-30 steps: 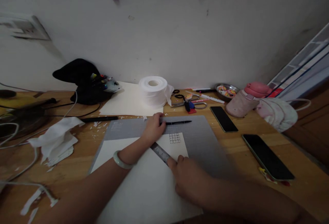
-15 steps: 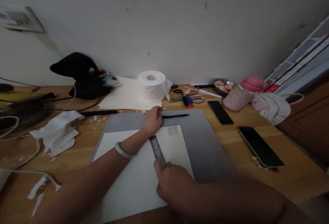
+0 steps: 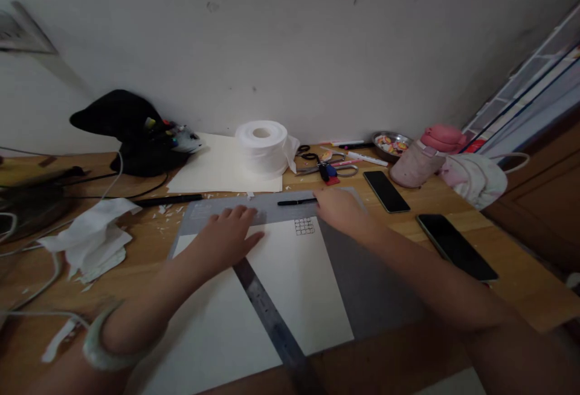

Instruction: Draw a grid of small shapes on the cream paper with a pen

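Note:
My left hand [image 3: 231, 235] lies over the top end of a metal ruler [image 3: 265, 307], fingers spread and thumb apart. A white bangle circles that wrist. The ruler rests slanted across a white sheet of paper [image 3: 296, 274] on a grey cutting mat [image 3: 362, 298]. Near the sheet's top right corner is a small drawn grid [image 3: 304, 226]. At the mat's far edge my right hand [image 3: 338, 208] has its fingers curled on the right end of a dark pen [image 3: 292, 203], which lies flat. That end is hidden under the fingers.
Behind the mat are a white paper roll [image 3: 261, 153], scissors [image 3: 312, 165] and several pens. Two phones [image 3: 386, 191], a pink bottle [image 3: 419, 156] and a metal bowl [image 3: 392, 146] are on the right. Crumpled tissue [image 3: 93, 238], cables and a black pouch [image 3: 131, 135] lie left.
My right hand has left the ruler and moved up to the pen. My left hand has shifted left and spread its fingers, and the ruler now lies farther left and more slanted.

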### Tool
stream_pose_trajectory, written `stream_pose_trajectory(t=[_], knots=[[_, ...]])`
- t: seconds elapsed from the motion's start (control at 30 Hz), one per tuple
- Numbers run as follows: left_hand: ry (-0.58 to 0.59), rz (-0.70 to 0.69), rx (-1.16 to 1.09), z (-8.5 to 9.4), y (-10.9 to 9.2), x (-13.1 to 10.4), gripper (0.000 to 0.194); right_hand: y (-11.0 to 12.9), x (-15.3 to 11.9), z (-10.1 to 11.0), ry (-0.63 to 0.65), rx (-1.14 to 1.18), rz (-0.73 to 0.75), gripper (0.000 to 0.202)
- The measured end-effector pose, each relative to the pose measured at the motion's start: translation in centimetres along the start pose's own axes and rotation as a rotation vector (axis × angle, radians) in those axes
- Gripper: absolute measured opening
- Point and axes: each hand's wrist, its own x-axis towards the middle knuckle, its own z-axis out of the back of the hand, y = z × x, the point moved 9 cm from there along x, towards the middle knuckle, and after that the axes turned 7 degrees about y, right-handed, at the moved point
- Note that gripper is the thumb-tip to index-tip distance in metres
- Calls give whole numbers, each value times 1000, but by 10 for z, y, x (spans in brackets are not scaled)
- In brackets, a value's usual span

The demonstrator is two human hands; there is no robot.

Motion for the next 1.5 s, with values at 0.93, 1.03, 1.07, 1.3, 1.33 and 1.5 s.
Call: stream_pose_trajectory(t=[0.93, 1.03, 1.07, 1.3, 1.33, 1.5], knots=[[57, -25, 433, -47, -47, -39, 51, -36, -16, -30, -395, 423, 16, 39], [68, -101, 399, -50, -64, -33, 50, -46, -20, -37, -467, 702, 51, 36], [68, -111, 390, -50, -68, -31, 49, -48, -20, -40, -479, 819, 72, 34], [-56, -230, 259, -63, -77, -29, 84, -43, -12, -67, -318, 1506, 122, 21], [-78, -249, 248, -66, -75, -30, 87, -41, -11, -69, -294, 1544, 119, 22], [-110, -290, 210, -77, -66, -30, 90, -35, -9, -76, -252, 1536, 124, 30]])
